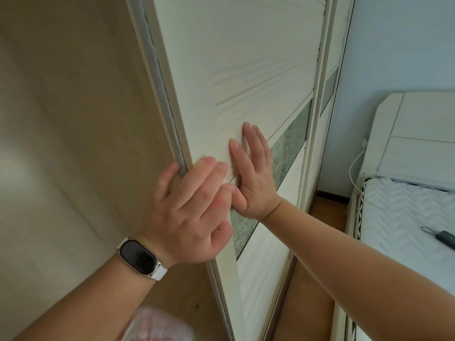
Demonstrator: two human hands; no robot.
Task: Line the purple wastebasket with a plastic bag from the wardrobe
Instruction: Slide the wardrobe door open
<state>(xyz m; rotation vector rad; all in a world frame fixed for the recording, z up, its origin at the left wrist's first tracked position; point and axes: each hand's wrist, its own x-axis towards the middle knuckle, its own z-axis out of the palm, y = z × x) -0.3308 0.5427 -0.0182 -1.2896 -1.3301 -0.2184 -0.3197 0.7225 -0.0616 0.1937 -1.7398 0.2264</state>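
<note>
The left hand (189, 207) has its grip wrapped round the leading edge of the sliding wardrobe door (246, 77): the thumb hooks behind the grey edge strip while the fingers lie over the cream front face. A watch (139, 257) with a dark screen and pale strap sits on that wrist. The right hand (253, 173) grips nothing; it is open, palm flat against the door's ribbed front, fingers straight and pointing up, just beside the left hand and touching its fingertips near the thumb. A band of patterned glass (285, 153) runs slantwise across the door under and beyond the right hand.

Left of the door edge the wardrobe interior (73, 119) shows as bare beige panels. Low in view, beneath the left forearm, lies a crumpled translucent plastic bag (160, 326) with reddish marks, apparently on the wardrobe floor near its front edge. The purple wastebasket is out of view.

To the right, past the door frame, a strip of wooden floor (327, 210) meets a bed (406, 217) with a white quilted cover and white headboard (418, 134). A white cable (354, 166) hangs by the headboard's corner, and a small dark object with a loop (443, 236) rests on the cover near the bed's right edge.
</note>
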